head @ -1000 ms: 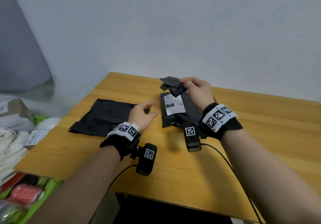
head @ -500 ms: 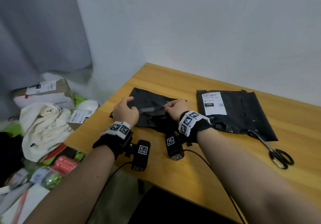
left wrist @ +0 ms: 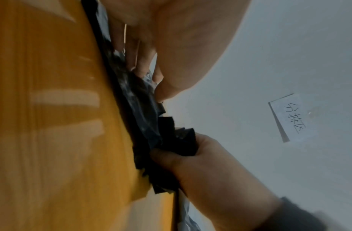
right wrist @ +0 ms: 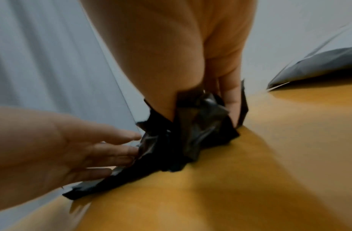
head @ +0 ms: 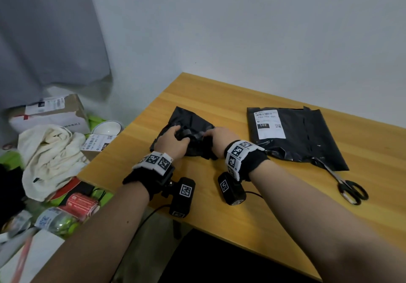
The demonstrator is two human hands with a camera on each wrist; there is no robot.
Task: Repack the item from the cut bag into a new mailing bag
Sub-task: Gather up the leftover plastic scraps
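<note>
A plain black mailing bag (head: 191, 118) lies crumpled at the table's left part. My left hand (head: 179, 134) pinches its bunched plastic on the left, thumb against fingers (left wrist: 151, 79). At the bag's right side my right hand (head: 207, 134) grips the edge between thumb and fingers (right wrist: 200, 106). The plastic (right wrist: 190, 137) is gathered into folds between the two hands. A second black bag with a white shipping label (head: 292, 137) lies flat to the right, untouched. What is inside either bag is hidden.
Black scissors (head: 349, 186) lie by the labelled bag's near right corner. The wooden table (head: 274, 212) ends just left of my left wrist. On the floor to the left lie a cardboard box (head: 50, 113), a white cloth (head: 48, 153), a bowl (head: 106, 128) and packets.
A second ago my right hand held the labelled bag; it now lies on the table. Both hands went to the plain bag, which was flat half a second ago and is now bunched.
</note>
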